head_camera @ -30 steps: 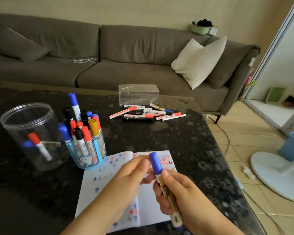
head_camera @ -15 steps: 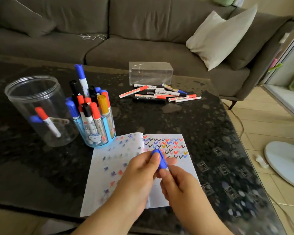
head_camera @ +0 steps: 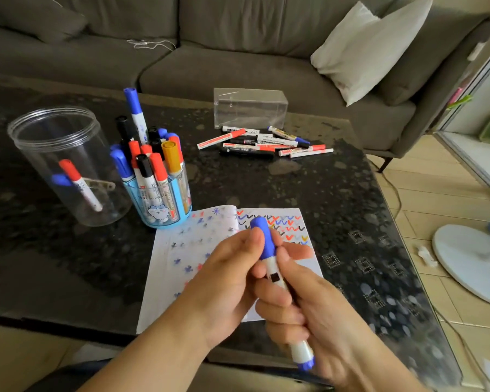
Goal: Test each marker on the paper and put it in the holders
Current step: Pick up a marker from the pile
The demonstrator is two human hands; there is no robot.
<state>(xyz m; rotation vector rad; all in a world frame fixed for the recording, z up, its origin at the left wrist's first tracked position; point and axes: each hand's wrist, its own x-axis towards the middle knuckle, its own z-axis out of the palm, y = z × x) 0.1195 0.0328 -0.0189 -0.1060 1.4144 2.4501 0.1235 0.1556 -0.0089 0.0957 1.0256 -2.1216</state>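
Observation:
A white marker with a blue cap (head_camera: pixel 266 244) is held upright over the open notebook (head_camera: pixel 181 250). My right hand (head_camera: pixel 303 312) grips its barrel. My left hand (head_camera: pixel 227 278) pinches the blue cap, which sits on the marker. The notebook pages carry blue, red and black test marks. A blue holder (head_camera: pixel 164 205) packed with several markers stands left of the notebook. Further left, a clear round jar (head_camera: pixel 40 137) holds a red-capped and a blue-capped marker. Several loose markers (head_camera: pixel 263 142) lie in a pile at the far side of the table.
A clear rectangular box (head_camera: pixel 249 107) stands behind the loose markers on the dark stone table (head_camera: pixel 309 188). A grey sofa (head_camera: pixel 238 60) with a white cushion (head_camera: pixel 362 43) is beyond. A white fan base (head_camera: pixel 470 258) sits on the tiled floor at right.
The view has tilted down toward the table. My hands have raised the marker upright again, the left hand still on the blue cap.

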